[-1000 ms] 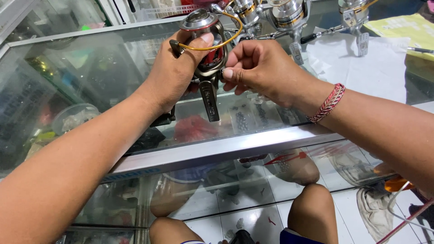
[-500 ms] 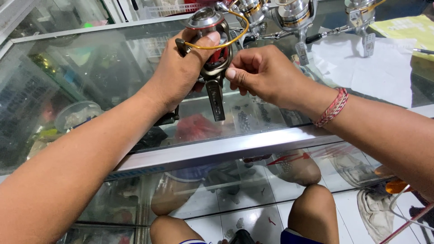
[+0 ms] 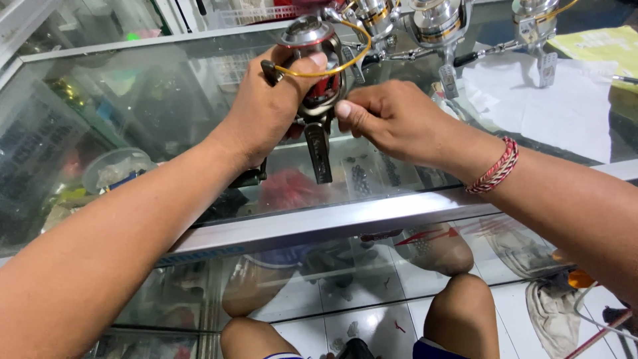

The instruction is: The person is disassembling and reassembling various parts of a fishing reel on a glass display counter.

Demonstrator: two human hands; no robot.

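While the left hand (image 3: 266, 110) is clenched around a spinning fishing reel (image 3: 318, 73), the reel is held just above the glass table (image 3: 199, 86), its foot (image 3: 319, 151) pointing toward 6 o'clock. A yellow bail wire (image 3: 345, 63) arcs over the spool at 12 o'clock. The right hand (image 3: 399, 119) has its fingers (image 3: 349, 112) pinched together at the reel body's 3 o'clock side; what they pinch cannot be told. Three more reels (image 3: 435, 26) stand on the table at 1 o'clock, near a white sheet (image 3: 531, 113). The left hand hides the reel's handle side. A red braided bracelet (image 3: 495, 166) circles the right wrist.
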